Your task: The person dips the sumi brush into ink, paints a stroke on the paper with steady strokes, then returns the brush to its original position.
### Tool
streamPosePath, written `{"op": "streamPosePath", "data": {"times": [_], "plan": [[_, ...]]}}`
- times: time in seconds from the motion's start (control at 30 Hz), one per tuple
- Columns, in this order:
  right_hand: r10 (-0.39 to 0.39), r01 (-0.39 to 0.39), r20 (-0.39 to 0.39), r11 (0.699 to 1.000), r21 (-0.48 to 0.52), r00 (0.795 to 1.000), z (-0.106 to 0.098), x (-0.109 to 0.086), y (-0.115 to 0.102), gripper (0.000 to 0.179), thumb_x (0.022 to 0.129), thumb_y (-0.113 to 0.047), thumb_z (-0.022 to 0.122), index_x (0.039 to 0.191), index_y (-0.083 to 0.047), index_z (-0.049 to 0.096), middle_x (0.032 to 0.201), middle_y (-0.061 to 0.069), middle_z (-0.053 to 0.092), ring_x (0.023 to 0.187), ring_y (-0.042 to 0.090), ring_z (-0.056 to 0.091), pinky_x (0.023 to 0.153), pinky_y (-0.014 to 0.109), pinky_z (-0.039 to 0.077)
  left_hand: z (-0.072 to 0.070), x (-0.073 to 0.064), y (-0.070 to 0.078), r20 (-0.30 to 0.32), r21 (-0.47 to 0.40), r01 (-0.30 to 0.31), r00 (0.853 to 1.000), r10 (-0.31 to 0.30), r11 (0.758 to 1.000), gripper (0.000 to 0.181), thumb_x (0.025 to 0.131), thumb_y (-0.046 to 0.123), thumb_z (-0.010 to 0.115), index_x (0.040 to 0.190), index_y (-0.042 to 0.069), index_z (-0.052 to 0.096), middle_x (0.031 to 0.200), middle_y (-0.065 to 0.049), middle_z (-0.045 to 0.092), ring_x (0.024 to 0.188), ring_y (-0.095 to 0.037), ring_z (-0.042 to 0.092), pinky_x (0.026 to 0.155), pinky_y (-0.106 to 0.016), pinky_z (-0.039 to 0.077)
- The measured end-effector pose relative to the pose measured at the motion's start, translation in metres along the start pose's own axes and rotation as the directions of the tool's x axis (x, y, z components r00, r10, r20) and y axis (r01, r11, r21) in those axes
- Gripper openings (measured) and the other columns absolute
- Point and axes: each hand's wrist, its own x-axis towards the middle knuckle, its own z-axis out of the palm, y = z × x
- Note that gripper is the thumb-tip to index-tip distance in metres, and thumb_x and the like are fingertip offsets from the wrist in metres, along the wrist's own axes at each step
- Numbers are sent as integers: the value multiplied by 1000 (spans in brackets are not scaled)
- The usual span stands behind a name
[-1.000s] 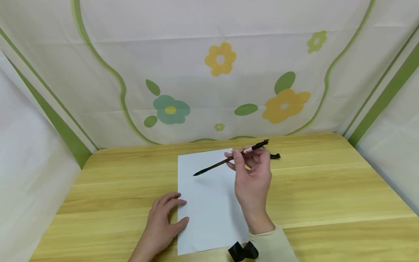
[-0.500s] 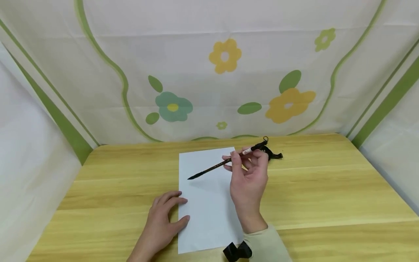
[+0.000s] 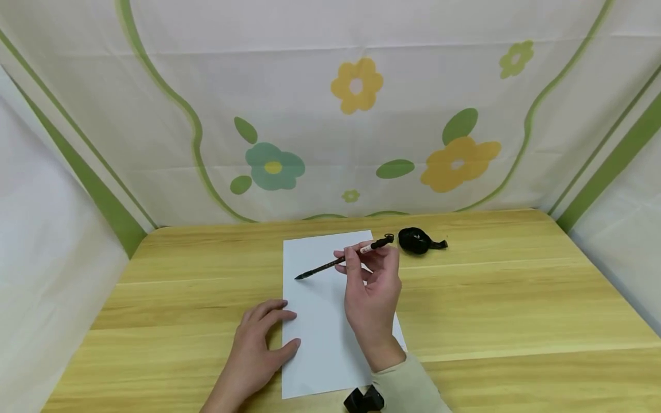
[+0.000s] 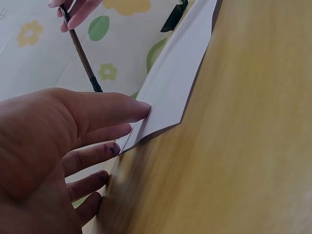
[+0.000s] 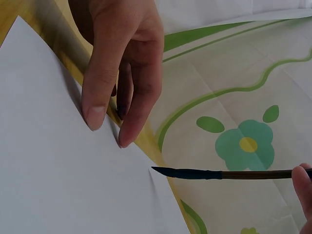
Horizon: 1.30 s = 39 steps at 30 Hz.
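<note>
Right hand pinches the brush, slanted toward the tabletop's left edge; left hand (actually nearer its tip, lol) rests fingers-spread on the paper.

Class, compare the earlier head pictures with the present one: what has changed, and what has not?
The right hand has moved left across the paper, carrying the brush with it. This leaves the black bundle, partly hidden before, in full view. Nothing was newly gripped or released. The left hand stays at the paper's left edge.
</note>
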Motion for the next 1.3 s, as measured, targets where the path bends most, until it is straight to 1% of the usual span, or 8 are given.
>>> {"op": "streamPosePath", "data": {"times": [0.13, 0.37, 0.53, 0.67, 0.77, 1.1, 1.27, 1.3], "plan": [[-8, 8, -2, 1000, 3, 1000, 1, -1, 1, 24, 105, 1, 65, 118, 11, 48, 109, 18, 65, 94, 22, 81, 76, 35, 67, 0, 0, 0, 2, 0, 2, 1000, -2, 1000, 33, 84, 17, 93, 113, 23, 79, 143, 2, 67, 135, -28, 54, 111, -58, 45], [-6, 7, 37, 1000, -10, 999, 3, -4, -1, 23, 106, 0, 64, 118, 11, 48, 107, 20, 65, 93, 25, 81, 75, 35, 67, 1, 0, 0, -6, 2, -8, 1000, 8, 1000, 33, 83, 19, 94, 113, 24, 79, 143, 2, 67, 133, -28, 55, 110, -58, 45], [4, -4, 44, 1000, -19, 999, 2, -5, -2, 23, 106, 0, 64, 119, 9, 48, 108, 18, 65, 94, 25, 81, 76, 36, 67, 2, 0, 0, -16, 7, -19, 1000, 19, 1000, 34, 82, 18, 94, 112, 24, 79, 142, 3, 68, 132, -28, 55, 109, -57, 45], [16, -15, 46, 1000, -19, 999, 2, -5, -2, 22, 106, -1, 64, 119, 7, 49, 108, 17, 65, 94, 33, 81, 77, 37, 67, 2, 0, 0, -17, 7, -21, 1000, 22, 1000, 34, 82, 18, 94, 111, 24, 79, 141, 2, 68, 131, -28, 55, 109, -57, 46], [5, -4, 46, 1000, -28, 999, 2, -5, -1, 22, 106, 0, 64, 119, 8, 49, 108, 18, 65, 93, 37, 80, 76, 37, 67, 2, -1, 0, -16, 6, -16, 1000, 16, 1000, 34, 82, 18, 94, 112, 24, 79, 142, 3, 68, 132, -28, 55, 109, -57, 46], [1, 1, 46, 999, -38, 999, 1, -6, -1, 22, 105, 0, 64, 119, 9, 49, 106, 18, 65, 94, 29, 81, 75, 37, 67, 2, 0, 1, -3, 3, 5, 1000, -5, 1000, 34, 82, 17, 94, 112, 24, 79, 142, 3, 68, 132, -27, 55, 110, -57, 45], [1, 1, 44, 999, -41, 999, 0, -5, -2, 21, 106, 0, 64, 119, 8, 50, 106, 18, 65, 94, 29, 81, 76, 36, 67, 2, 1, 2, -1, -3, 23, 1000, -23, 1000, 33, 82, 15, 93, 112, 23, 79, 142, 3, 68, 133, -27, 54, 112, -57, 45], [0, 2, 44, 999, -41, 999, 0, -5, -1, 22, 106, 0, 65, 119, 8, 50, 106, 18, 65, 94, 29, 81, 76, 36, 67, 2, 1, 2, -2, -2, 17, 1000, -17, 1000, 33, 82, 15, 93, 112, 23, 79, 142, 3, 68, 133, -27, 54, 111, -57, 45]]}}
